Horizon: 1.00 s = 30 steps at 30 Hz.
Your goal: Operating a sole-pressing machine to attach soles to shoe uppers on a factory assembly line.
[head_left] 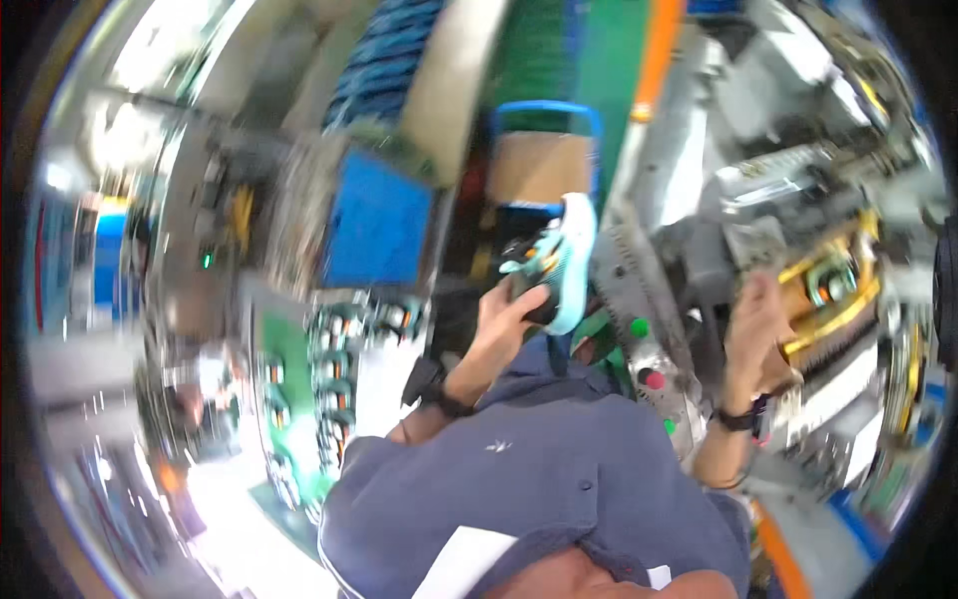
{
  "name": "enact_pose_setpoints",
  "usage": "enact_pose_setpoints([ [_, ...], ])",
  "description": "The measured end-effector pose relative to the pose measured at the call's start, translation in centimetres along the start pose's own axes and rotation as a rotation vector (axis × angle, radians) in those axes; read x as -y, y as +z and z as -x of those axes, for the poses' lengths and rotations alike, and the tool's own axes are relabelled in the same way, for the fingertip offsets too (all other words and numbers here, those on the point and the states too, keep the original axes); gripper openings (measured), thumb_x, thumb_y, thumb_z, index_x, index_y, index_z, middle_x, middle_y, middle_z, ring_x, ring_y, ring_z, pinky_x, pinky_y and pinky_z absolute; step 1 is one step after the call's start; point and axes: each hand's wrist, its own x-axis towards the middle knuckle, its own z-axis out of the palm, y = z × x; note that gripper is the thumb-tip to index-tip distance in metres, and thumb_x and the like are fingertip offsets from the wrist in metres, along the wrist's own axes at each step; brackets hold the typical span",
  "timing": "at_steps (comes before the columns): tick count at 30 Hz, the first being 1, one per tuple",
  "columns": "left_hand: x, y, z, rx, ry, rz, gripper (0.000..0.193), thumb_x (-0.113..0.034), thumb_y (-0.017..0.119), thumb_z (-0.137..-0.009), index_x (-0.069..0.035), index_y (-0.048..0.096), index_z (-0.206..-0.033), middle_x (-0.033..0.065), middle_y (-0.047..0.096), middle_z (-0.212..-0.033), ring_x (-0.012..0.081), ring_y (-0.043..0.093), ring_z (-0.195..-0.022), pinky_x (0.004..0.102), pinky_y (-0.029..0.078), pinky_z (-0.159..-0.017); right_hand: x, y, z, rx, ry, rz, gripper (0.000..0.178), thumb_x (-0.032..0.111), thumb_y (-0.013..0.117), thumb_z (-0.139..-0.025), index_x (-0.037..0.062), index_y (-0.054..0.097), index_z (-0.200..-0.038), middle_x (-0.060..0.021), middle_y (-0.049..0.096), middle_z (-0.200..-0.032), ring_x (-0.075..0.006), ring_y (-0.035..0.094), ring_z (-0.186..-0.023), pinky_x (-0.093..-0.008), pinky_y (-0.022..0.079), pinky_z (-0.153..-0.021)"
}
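One teal sneaker point(571, 265) is pinched by the left hand point(504, 324) fingers, right hand point(753, 334) blurred, fingers loosely extended; likely carrying step, next needing steady placement.

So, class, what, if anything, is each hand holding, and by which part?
The left hand holds a shoe by its dark ankle end; blur hides the exact grip. The right hand appears empty.

Off to the left of my left fingers point(534, 300), a green surface point(286, 337) carries blurred rows of dark shoes point(334, 369) with teal and orange accents.
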Motion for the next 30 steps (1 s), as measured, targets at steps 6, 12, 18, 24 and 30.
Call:
enact_pose_setpoints([
  [6,5.2,-6.9,6.2,-0.229,0.036,-0.064,0.044,-0.012,0.068,-0.085,0.012,0.054,-0.118,0.0151,0.064,-0.107,0.0226,0.064,-0.098,0.0369,0.054,-0.083,-2.3,14.9,14.1,0.514,-0.197,0.018,0.02,0.012,0.06,-0.085,0.0043,0.063,-0.103,-0.0163,0.06,-0.102,-0.035,0.057,-0.097,-0.0421,0.046,-0.084],
  [12,3.7,-11.5,14.4,-0.582,0.022,0.115,0.041,-0.016,0.071,-0.082,0.008,0.058,-0.114,0.0133,0.066,-0.096,0.0209,0.065,-0.086,0.0341,0.055,-0.073,-2.7,15.9,14.8,0.521,-0.293,0.184,0.017,0.011,0.054,-0.088,0.0063,0.062,-0.103,-0.0164,0.06,-0.104,-0.0357,0.056,-0.099,-0.0428,0.045,-0.086],
  [18,7.4,-24.9,16.0,-1.02,0.341,0.339,0.033,-0.012,0.074,-0.078,0.004,0.062,-0.103,0.0085,0.065,-0.087,0.0167,0.063,-0.076,0.0307,0.051,-0.064,-5.1,18.2,11.0,0.38,-0.389,0.006,0.027,0.013,0.067,-0.08,-0.0001,0.064,-0.104,-0.0155,0.064,-0.094,-0.0305,0.061,-0.087,-0.0384,0.049,-0.078],
  [24,5.6,-44.1,15.4,-1.249,0.501,0.391,0.029,-0.017,0.074,-0.075,0.001,0.064,-0.096,0.0096,0.067,-0.082,0.0193,0.065,-0.065,0.0318,0.051,-0.051,15.4,18.8,3.5,0.345,-0.349,0.005,0.026,0.022,0.063,-0.092,0.0001,0.064,-0.106,-0.0139,0.067,-0.098,-0.0232,0.064,-0.087,-0.0346,0.051,-0.076],
  [30,5.6,-64.4,11.5,-1.586,0.313,-0.025,0.056,-0.033,0.077,-0.072,0.009,0.057,-0.105,0.0218,0.067,-0.084,0.0361,0.065,-0.08,0.0411,0.053,-0.072,42.4,17.8,-0.7,0.245,-0.735,-0.599,0.02,0.012,0.058,-0.096,-0.0029,0.065,-0.108,-0.0096,0.067,-0.108,-0.0178,0.063,-0.1,-0.0287,0.05,-0.09],
])
